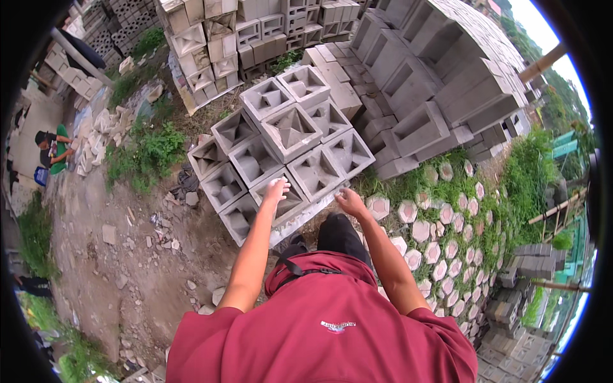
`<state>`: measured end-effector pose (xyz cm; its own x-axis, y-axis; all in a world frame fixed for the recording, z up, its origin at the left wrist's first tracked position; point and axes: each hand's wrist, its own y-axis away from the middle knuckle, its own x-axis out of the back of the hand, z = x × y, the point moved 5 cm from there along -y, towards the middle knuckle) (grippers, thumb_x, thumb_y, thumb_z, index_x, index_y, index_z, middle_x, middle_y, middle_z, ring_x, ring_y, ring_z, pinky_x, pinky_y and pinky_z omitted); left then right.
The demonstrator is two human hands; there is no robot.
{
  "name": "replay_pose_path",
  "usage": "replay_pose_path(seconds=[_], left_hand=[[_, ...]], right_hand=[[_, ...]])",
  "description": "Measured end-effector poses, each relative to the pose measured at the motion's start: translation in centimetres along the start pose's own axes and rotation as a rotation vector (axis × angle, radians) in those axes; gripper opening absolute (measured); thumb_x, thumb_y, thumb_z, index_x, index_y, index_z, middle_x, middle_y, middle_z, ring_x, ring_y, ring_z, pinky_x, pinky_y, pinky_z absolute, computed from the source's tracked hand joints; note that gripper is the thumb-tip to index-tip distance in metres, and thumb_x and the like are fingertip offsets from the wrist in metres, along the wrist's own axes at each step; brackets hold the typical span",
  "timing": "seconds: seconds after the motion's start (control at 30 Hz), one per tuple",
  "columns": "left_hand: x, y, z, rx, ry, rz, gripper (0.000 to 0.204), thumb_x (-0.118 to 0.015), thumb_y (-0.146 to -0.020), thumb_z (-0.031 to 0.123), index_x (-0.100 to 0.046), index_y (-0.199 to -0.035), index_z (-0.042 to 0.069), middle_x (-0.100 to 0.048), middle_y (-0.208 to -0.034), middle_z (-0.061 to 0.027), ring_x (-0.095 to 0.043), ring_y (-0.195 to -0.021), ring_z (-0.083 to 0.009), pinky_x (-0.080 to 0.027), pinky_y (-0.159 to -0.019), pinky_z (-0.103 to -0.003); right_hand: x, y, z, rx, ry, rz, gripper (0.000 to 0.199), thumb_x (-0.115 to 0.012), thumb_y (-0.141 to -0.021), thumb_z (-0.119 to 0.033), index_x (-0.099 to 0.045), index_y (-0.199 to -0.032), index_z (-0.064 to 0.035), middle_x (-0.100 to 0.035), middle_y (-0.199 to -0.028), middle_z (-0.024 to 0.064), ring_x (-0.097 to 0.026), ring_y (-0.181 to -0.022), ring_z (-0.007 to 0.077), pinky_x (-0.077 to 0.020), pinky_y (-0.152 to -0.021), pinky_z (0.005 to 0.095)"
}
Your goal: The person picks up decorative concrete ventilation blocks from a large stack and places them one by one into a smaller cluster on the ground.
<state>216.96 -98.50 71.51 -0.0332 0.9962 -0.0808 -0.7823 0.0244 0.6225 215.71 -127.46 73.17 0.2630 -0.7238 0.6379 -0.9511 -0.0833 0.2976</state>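
Note:
A stack of grey concrete blocks with hollow, pyramid-patterned faces (290, 131) stands directly before me. One block (292, 132) sits highest, near the middle of the stack. Over the front row, my left hand (276, 190) is held above a block's rim, its dusty fingers loosely bent and apart. Beside the stack's front right edge is my right hand (350, 202), half curled with whitish fingertips, close to a front block (316, 172). Neither hand visibly grips a block; whether the fingertips touch the concrete is unclear.
Tall piles of grey blocks (415, 83) rise at the right, with more patterned blocks (191, 41) behind. Hexagonal pavers (421, 230) lie in grass at right. Rubble litters the dirt (108, 274) at left, where another person (54, 150) sits far off.

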Motion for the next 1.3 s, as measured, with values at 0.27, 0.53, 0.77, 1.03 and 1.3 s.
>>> replay_pose_path(seconds=[0.27,0.53,0.77,1.03,1.3], left_hand=[[0.9,-8.6,4.6,0.008,0.285,0.238,0.065,-0.042,-0.089,0.051,-0.039,-0.131,0.002,-0.042,-0.135,-0.016,-0.038,-0.126,-0.0286,-0.032,-0.098,-0.048],[3.4,-18.5,5.6,-0.142,-0.171,0.761,0.084,-0.056,-0.081,0.051,-0.031,-0.131,-0.013,-0.042,-0.129,-0.0309,-0.039,-0.124,-0.0364,-0.029,-0.104,-0.038],[0.4,-21.6,6.6,-0.186,0.036,0.701,0.071,-0.056,-0.084,0.045,-0.038,-0.13,-0.007,-0.046,-0.13,-0.023,-0.047,-0.118,-0.0319,-0.034,-0.1,-0.032],[0.5,-22.4,4.9,-0.095,0.251,0.636,0.066,-0.046,-0.091,0.047,-0.036,-0.135,-0.001,-0.04,-0.137,-0.0159,-0.037,-0.127,-0.024,-0.027,-0.105,-0.031],[0.9,-21.9,5.2,-0.108,0.523,0.496,0.085,-0.037,-0.088,0.062,-0.025,-0.138,-0.006,-0.025,-0.146,-0.0141,-0.021,-0.136,-0.0217,-0.016,-0.11,-0.03]], right_hand=[[2.1,-20.9,-0.3,0.082,-0.078,-0.052,0.041,-0.056,-0.087,-0.035,-0.06,-0.1,0.0043,-0.066,-0.076,0.0136,-0.064,-0.068,0.0185,-0.0499,-0.064,0.0318],[-1.1,-32.5,-7.1,0.394,0.069,0.04,0.06,-0.064,-0.08,-0.041,-0.051,-0.107,0.0111,-0.056,-0.099,0.031,-0.053,-0.093,0.045,-0.044,-0.083,0.0457],[-3.8,-36.5,-7.7,0.24,-0.155,-0.127,0.064,-0.054,-0.088,-0.043,-0.041,-0.124,0.0081,-0.052,-0.113,0.033,-0.05,-0.109,0.0443,-0.0401,-0.092,0.0425],[-5.9,-38.2,-4.5,-0.023,-0.262,-0.183,0.06,-0.038,-0.094,-0.048,-0.052,-0.119,0.005,-0.056,-0.112,0.0283,-0.051,-0.111,0.04,-0.0385,-0.095,0.0396],[-6.5,-38.5,-3.6,-0.083,-0.315,-0.358,0.061,-0.04,-0.093,-0.048,-0.051,-0.12,0.0053,-0.059,-0.112,0.023,-0.054,-0.108,0.0311,-0.0406,-0.09,0.0364]])
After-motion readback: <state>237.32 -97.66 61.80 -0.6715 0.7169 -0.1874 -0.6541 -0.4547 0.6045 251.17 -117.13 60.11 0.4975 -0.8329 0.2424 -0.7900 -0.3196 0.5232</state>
